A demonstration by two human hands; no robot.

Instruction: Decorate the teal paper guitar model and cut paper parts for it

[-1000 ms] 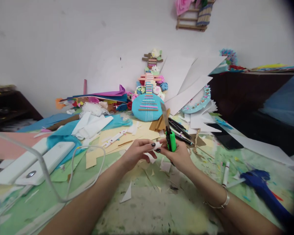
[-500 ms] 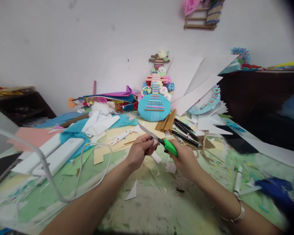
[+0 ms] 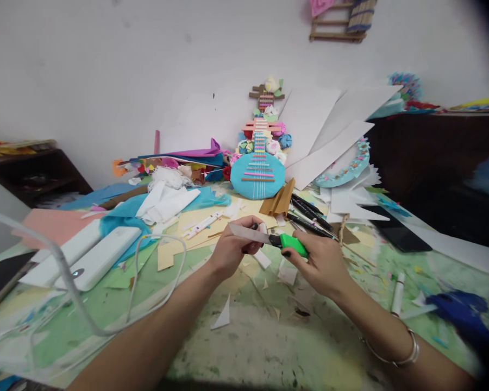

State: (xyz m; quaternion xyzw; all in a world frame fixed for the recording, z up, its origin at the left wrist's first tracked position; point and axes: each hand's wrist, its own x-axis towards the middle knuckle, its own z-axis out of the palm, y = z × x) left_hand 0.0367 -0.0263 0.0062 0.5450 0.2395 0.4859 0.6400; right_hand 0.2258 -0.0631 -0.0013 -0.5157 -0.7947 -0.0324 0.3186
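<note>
My right hand (image 3: 321, 262) is closed round the green handle of a utility knife (image 3: 293, 244). Its long blade reaches left, nearly level, and passes in front of the fingers of my left hand (image 3: 233, 248). Those fingers are pinched on a small white piece (image 3: 263, 228), which shows just above the blade. Whether the blade touches the piece I cannot tell. Both hands are held above the table, and white paper scraps (image 3: 262, 259) lie below them.
Behind the hands a blue paper lute (image 3: 257, 187) leans on the wall. Black pens (image 3: 309, 209) and folded brown card (image 3: 279, 200) lie right of it. A white power bank (image 3: 106, 258) and cable (image 3: 183, 266) are at left. A phone (image 3: 399, 231) and a marker (image 3: 397, 293) lie right.
My right hand has moved a little to the right with the knife. The blade has turned from a steep slant to nearly level, its flat side more in view. My left hand stays pinched.
</note>
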